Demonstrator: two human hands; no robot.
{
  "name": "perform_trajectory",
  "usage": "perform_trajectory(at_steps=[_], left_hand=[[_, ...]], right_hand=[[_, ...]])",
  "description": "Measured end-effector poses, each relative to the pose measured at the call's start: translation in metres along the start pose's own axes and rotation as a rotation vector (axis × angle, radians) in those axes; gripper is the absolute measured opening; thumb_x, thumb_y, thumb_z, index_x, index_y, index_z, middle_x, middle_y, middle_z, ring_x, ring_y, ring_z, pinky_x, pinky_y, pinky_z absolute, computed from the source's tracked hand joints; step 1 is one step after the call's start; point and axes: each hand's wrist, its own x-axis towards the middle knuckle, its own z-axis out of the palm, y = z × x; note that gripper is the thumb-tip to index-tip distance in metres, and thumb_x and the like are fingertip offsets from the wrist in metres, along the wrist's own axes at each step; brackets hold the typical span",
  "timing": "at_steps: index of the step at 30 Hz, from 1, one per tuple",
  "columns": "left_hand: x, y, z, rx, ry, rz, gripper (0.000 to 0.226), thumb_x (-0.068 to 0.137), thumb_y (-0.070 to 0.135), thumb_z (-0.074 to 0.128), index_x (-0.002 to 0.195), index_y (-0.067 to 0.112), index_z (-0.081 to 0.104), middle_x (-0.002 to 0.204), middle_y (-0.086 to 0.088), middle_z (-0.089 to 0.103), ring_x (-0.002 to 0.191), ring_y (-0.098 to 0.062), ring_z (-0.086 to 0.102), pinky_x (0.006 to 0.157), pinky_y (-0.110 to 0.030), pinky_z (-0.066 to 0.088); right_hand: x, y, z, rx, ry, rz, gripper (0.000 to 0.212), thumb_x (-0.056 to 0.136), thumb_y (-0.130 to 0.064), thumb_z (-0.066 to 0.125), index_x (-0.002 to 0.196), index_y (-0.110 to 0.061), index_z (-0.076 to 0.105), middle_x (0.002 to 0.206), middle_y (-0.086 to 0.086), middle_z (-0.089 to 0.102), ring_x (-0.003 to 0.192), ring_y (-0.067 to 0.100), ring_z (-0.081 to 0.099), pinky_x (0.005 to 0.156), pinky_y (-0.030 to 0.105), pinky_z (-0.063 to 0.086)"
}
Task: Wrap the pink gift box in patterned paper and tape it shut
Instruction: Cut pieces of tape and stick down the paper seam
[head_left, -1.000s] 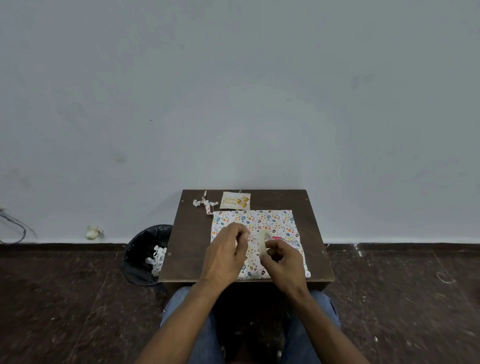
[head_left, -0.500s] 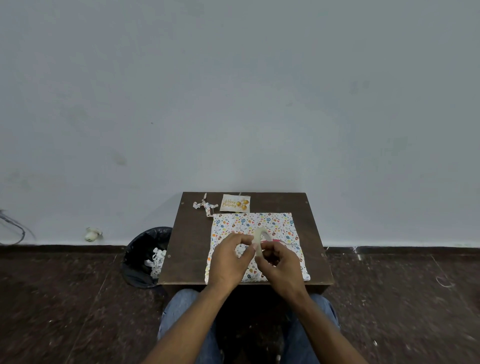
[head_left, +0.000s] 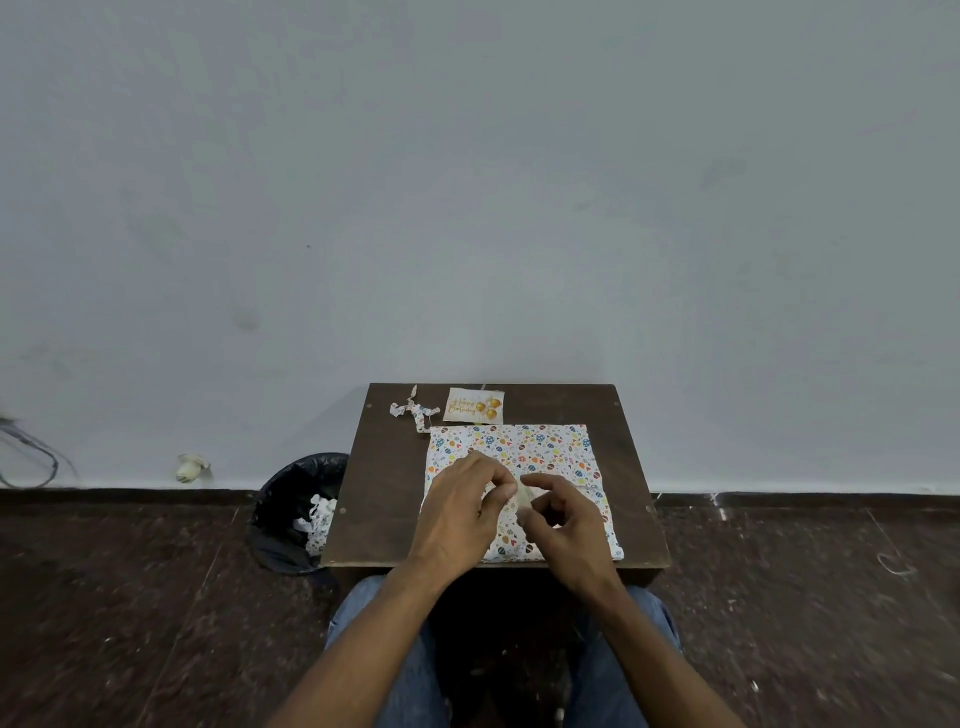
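Observation:
A sheet of patterned paper (head_left: 535, 447) with coloured balloons lies flat on the small dark wooden table (head_left: 384, 499). Both hands hover over its near half. My right hand (head_left: 563, 519) holds a pale roll of tape (head_left: 522, 499) between thumb and fingers. My left hand (head_left: 462, 512) pinches at the left side of that same roll with its fingertips. The pink gift box does not show; the hands cover the middle of the paper.
A "Happy Birthday" card (head_left: 474, 405) and a crumpled paper strip (head_left: 413, 410) lie at the table's far edge. A black bin (head_left: 291, 512) with paper scraps stands left of the table. The wall rises close behind. My knees are under the near edge.
The hands have come closer together over the paper, and my left hand's fingertips have moved onto the tape roll. The roll sits lower between the hands than before.

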Motion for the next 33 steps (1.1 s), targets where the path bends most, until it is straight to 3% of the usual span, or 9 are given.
perform_trajectory(at_steps=[3, 6, 12, 16, 21, 24, 27, 30, 33], left_hand=[[0.005, -0.001, -0.003, -0.087, -0.004, -0.088, 0.010, 0.098, 0.031, 0.056, 0.091, 0.024, 0.058, 0.093, 0.014, 0.059, 0.092, -0.004, 0.056, 0.076, -0.024, 0.045], [0.006, 0.003, -0.001, -0.153, -0.050, -0.162, 0.003, 0.097, 0.029, 0.059, 0.095, 0.029, 0.056, 0.099, 0.016, 0.060, 0.101, -0.001, 0.056, 0.082, -0.029, 0.049], [-0.002, 0.010, 0.010, -0.528, 0.031, -0.444, 0.055, 0.086, 0.035, 0.069, 0.136, 0.034, 0.044, 0.114, 0.010, 0.062, 0.111, -0.001, 0.058, 0.094, -0.021, 0.048], [-0.002, 0.010, 0.016, -0.610, 0.116, -0.540, 0.013, 0.085, 0.026, 0.073, 0.098, 0.030, 0.073, 0.108, 0.011, 0.071, 0.109, -0.007, 0.063, 0.097, -0.043, 0.051], [0.004, 0.017, 0.012, -0.682, 0.236, -0.610, 0.024, 0.083, 0.007, 0.075, 0.072, 0.027, 0.076, 0.089, 0.009, 0.076, 0.097, -0.012, 0.070, 0.086, -0.030, 0.053], [0.012, 0.016, 0.005, -0.706, 0.326, -0.636, 0.009, 0.084, 0.012, 0.075, 0.079, 0.019, 0.075, 0.084, 0.006, 0.076, 0.090, -0.010, 0.070, 0.078, -0.021, 0.052], [0.019, 0.010, -0.005, -0.715, 0.266, -0.639, 0.001, 0.087, 0.013, 0.073, 0.087, 0.012, 0.074, 0.085, 0.001, 0.075, 0.082, -0.005, 0.068, 0.073, -0.015, 0.052], [0.017, 0.004, -0.008, -0.740, 0.150, -0.647, 0.017, 0.088, 0.007, 0.069, 0.104, 0.012, 0.072, 0.098, 0.002, 0.074, 0.089, 0.000, 0.068, 0.078, -0.014, 0.052], [0.010, 0.000, -0.005, -0.759, 0.083, -0.631, 0.025, 0.088, 0.006, 0.070, 0.112, 0.014, 0.070, 0.104, 0.002, 0.074, 0.098, -0.006, 0.068, 0.082, -0.018, 0.054]], right_hand=[[-0.001, -0.003, 0.002, 0.083, -0.022, 0.000, 0.026, 0.087, 0.000, 0.069, 0.100, -0.022, 0.069, 0.068, 0.011, 0.065, 0.063, 0.021, 0.062, 0.065, 0.041, 0.055], [-0.001, -0.011, 0.003, 0.195, -0.015, 0.020, 0.022, 0.089, 0.004, 0.066, 0.097, -0.017, 0.071, 0.070, 0.015, 0.066, 0.063, 0.018, 0.063, 0.062, 0.034, 0.056], [-0.001, -0.020, 0.008, 0.328, -0.030, 0.055, 0.017, 0.092, 0.005, 0.062, 0.097, -0.009, 0.070, 0.078, 0.008, 0.072, 0.069, 0.018, 0.065, 0.066, 0.032, 0.056], [-0.001, -0.020, 0.008, 0.328, -0.045, 0.060, 0.015, 0.092, 0.002, 0.063, 0.099, -0.009, 0.071, 0.081, 0.010, 0.073, 0.071, 0.020, 0.066, 0.067, 0.032, 0.057], [0.003, -0.017, 0.011, 0.337, -0.037, 0.103, 0.012, 0.091, -0.003, 0.067, 0.102, -0.007, 0.070, 0.077, 0.024, 0.067, 0.065, 0.026, 0.063, 0.064, 0.036, 0.057], [0.005, -0.014, 0.013, 0.361, -0.010, 0.158, 0.016, 0.089, -0.002, 0.070, 0.104, -0.007, 0.068, 0.081, 0.025, 0.068, 0.070, 0.025, 0.067, 0.065, 0.034, 0.059], [0.007, -0.012, 0.016, 0.370, -0.019, 0.159, 0.018, 0.088, -0.003, 0.071, 0.105, -0.009, 0.069, 0.081, 0.022, 0.069, 0.072, 0.023, 0.068, 0.067, 0.034, 0.060], [0.011, -0.014, 0.018, 0.363, -0.029, 0.156, 0.018, 0.088, -0.004, 0.071, 0.105, -0.008, 0.068, 0.078, 0.014, 0.071, 0.070, 0.022, 0.069, 0.062, 0.033, 0.058], [0.012, -0.014, 0.018, 0.354, -0.036, 0.144, 0.019, 0.089, -0.006, 0.071, 0.107, -0.006, 0.068, 0.078, 0.018, 0.069, 0.068, 0.023, 0.067, 0.061, 0.034, 0.058]])
